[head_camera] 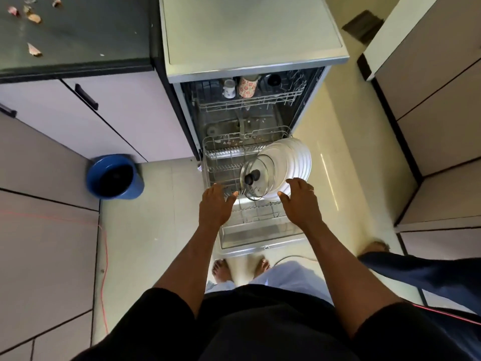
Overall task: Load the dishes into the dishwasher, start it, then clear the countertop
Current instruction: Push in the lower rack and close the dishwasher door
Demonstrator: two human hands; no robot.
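Observation:
The dishwasher (pixel 179 74) stands open with its lower rack (pixel 223 155) pulled out over the lowered door (pixel 250 237). Several white plates (pixel 299 156) stand on edge at the rack's right side, and a glass lid (pixel 256 178) with a black knob leans against them. The upper rack (pixel 260 100) holds a white cup (pixel 229 88), a floral mug (pixel 247 87) and a dark cup (pixel 272 79). My left hand (pixel 214 204) hovers with relaxed fingers over the rack's front left. My right hand (pixel 302 199) is spread just below the plates, holding nothing.
A dark countertop (pixel 78 35) at the upper left carries scattered vegetable peels (pixel 33 49). A blue bucket (pixel 114 177) stands on the floor left of the dishwasher. Cabinets line both sides. Another person's leg (pixel 416 272) and foot are at the right, and a red cord (pixel 105 256) runs along the floor.

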